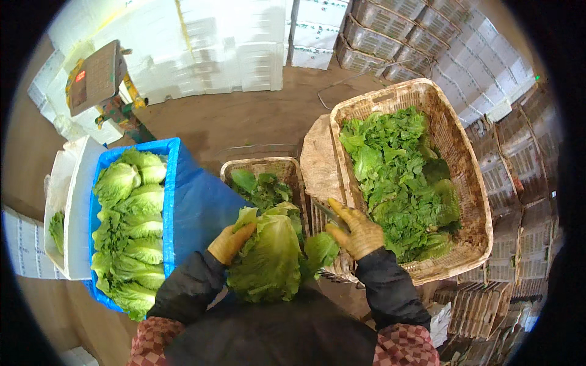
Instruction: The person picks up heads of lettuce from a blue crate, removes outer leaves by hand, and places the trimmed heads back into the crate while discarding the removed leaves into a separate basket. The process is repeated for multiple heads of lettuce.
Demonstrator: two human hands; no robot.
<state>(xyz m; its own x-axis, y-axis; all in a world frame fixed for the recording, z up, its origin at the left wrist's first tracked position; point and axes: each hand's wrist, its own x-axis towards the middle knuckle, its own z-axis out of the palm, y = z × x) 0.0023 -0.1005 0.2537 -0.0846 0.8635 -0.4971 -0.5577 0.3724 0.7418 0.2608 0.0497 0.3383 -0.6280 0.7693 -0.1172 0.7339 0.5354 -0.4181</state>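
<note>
A head of leafy lettuce [268, 256] is held close to my body. My left hand [232, 243], in a yellowish work glove, grips its left side. My right hand [358, 232], gloved the same way, holds a knife [327, 211] with its blade pointing up and left. A separate-looking lettuce leaf [321, 249] lies just below the right fingers; whether they touch it is hard to tell. Beneath the lettuce, a small plastic crate [262, 161] contains green leaves [263, 188]. To the right, a large dirty plastic crate [476, 183] holds many loose leaves [393, 169].
On my left, a box lined with blue plastic film [201, 201] is packed with lettuce heads [142, 224]. Beyond it stands a white foam box [81, 206]. A platform scale's display head [98, 78] rises behind. White foam boxes [229, 50] and plastic crates [380, 36] are stacked around.
</note>
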